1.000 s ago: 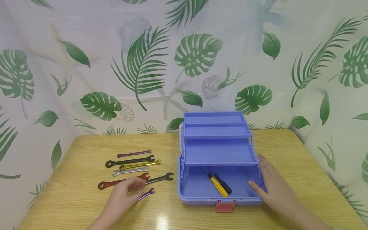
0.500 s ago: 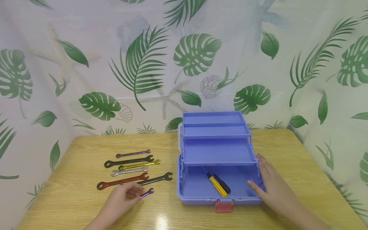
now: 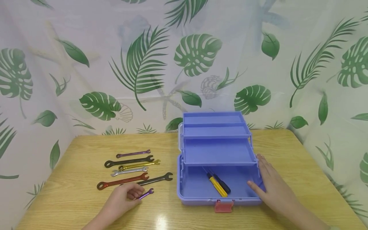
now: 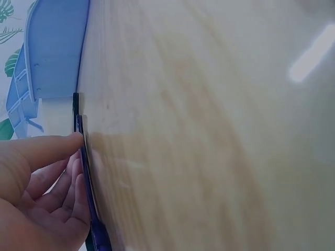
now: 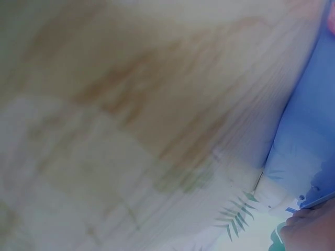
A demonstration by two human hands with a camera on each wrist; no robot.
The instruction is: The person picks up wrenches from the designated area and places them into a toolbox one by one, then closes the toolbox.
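Two screwdrivers (image 3: 219,187) are lying inside the toolbox (image 3: 198,202), seven wrenches (image 3: 129,161) are sitting out towards the counter's (image 3: 72,198) left edge, so the work is looking early. The left hand (image 3: 122,198) is pinching the small purple wrench (image 3: 147,193), left of the toolbox and nearest the counter's front edge. The right hand (image 3: 274,187) is resting, fingers extended, along the toolbox's right side, gripping nothing. Unlike a second ago, the red wrench's (image 3: 123,181) forked end is showing, clear of the left hand.

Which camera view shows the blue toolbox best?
Head: the blue toolbox shows from top to base, one side partly behind the right hand. Left wrist: only part, upper left; right wrist: part, right edge.
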